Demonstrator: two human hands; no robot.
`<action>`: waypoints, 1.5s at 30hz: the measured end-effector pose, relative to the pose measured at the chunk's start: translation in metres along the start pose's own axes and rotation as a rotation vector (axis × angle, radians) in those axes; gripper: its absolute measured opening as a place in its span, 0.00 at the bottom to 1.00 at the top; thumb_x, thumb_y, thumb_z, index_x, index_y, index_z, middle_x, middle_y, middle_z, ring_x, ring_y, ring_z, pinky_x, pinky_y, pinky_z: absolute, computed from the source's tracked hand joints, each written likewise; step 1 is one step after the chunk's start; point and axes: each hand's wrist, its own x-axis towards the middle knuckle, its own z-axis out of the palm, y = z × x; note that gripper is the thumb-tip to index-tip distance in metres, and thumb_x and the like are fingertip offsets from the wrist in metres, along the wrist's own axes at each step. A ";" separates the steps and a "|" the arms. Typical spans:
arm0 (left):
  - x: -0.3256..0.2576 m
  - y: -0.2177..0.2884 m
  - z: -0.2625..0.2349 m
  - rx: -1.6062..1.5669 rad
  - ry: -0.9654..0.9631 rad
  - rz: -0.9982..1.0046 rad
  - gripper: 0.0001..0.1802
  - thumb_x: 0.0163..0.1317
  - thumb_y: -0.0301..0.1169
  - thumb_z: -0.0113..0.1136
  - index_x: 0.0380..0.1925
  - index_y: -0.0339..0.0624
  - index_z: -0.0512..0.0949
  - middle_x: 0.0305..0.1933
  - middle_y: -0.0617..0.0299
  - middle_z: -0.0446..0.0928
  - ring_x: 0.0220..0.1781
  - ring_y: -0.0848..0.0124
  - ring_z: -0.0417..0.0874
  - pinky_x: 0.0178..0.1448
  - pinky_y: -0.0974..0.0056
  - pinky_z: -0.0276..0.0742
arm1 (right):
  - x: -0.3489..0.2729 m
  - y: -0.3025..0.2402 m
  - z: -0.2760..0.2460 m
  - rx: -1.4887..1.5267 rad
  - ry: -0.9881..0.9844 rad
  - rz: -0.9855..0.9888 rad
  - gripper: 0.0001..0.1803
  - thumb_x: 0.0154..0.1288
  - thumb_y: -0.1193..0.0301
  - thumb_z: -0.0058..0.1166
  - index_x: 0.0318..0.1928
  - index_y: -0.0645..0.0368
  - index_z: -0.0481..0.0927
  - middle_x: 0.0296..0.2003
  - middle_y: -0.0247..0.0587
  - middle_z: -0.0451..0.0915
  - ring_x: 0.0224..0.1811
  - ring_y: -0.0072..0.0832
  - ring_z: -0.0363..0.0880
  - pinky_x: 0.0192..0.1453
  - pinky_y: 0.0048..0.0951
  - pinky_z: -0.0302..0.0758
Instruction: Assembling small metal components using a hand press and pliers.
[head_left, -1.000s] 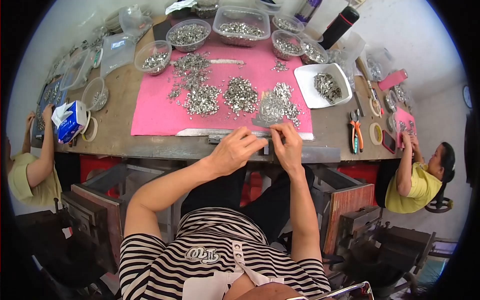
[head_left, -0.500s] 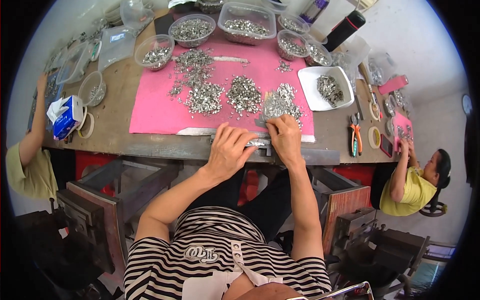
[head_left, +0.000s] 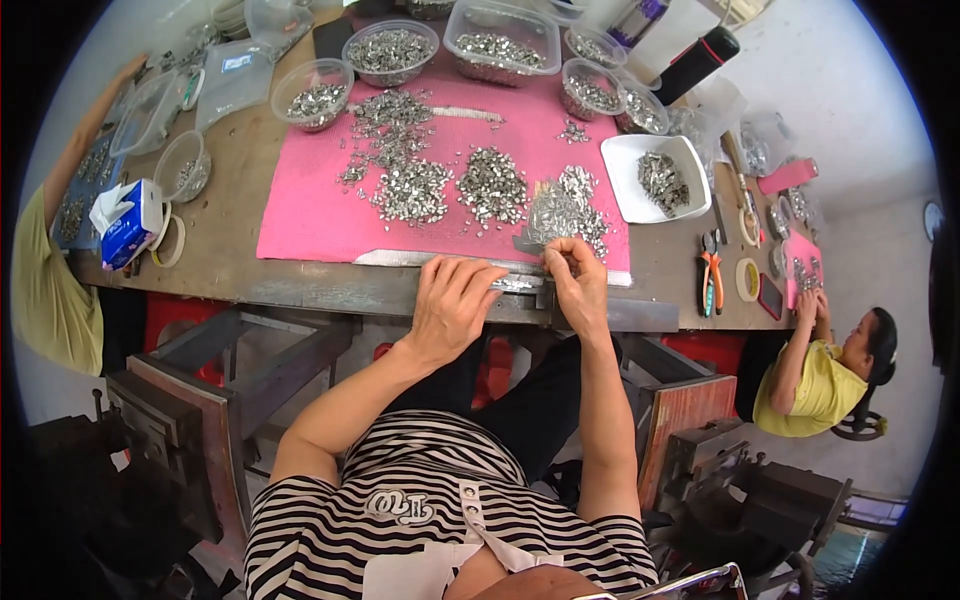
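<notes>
My left hand (head_left: 452, 300) lies flat on the table's front edge, its fingers pressing a long silver metal strip (head_left: 400, 259) at the near border of the pink mat (head_left: 320, 205). My right hand (head_left: 574, 276) is beside it, fingertips pinched on a small silver metal piece just below a heap of the same small metal pieces (head_left: 565, 208). Two more heaps of small metal pieces (head_left: 492, 185) lie on the mat further left.
Clear bowls and tubs of metal pieces (head_left: 390, 50) line the far side. A white square dish (head_left: 622, 178) sits right of the mat, orange-handled pliers (head_left: 711, 272) and tape rolls beyond. A blue tissue pack (head_left: 130, 222) lies left. Two other people work at either end.
The view has shifted slightly. My right hand's fingers have drawn together at the mat's near edge; my left hand stays on the strip.
</notes>
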 end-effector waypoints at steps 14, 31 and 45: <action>-0.001 0.001 0.002 -0.001 0.003 -0.010 0.25 0.60 0.27 0.66 0.58 0.42 0.75 0.47 0.58 0.79 0.51 0.60 0.77 0.63 0.51 0.66 | -0.025 -0.021 0.017 -0.245 -0.151 -0.312 0.05 0.67 0.82 0.55 0.40 0.64 0.73 0.39 0.47 0.77 0.42 0.43 0.77 0.49 0.38 0.73; -0.002 0.000 0.003 0.003 0.011 -0.018 0.27 0.58 0.25 0.68 0.59 0.40 0.74 0.47 0.56 0.79 0.50 0.57 0.78 0.62 0.51 0.66 | -0.025 -0.027 0.023 -0.474 -0.130 -0.537 0.09 0.61 0.84 0.60 0.39 0.63 0.75 0.38 0.46 0.80 0.40 0.45 0.79 0.46 0.40 0.74; 0.045 -0.061 -0.036 0.114 -0.045 -0.060 0.04 0.63 0.32 0.66 0.35 0.47 0.83 0.33 0.65 0.79 0.41 0.64 0.77 0.56 0.56 0.63 | 0.053 -0.020 0.063 -0.564 -0.175 -0.676 0.11 0.60 0.79 0.59 0.43 0.56 0.86 0.33 0.39 0.77 0.40 0.39 0.76 0.46 0.40 0.71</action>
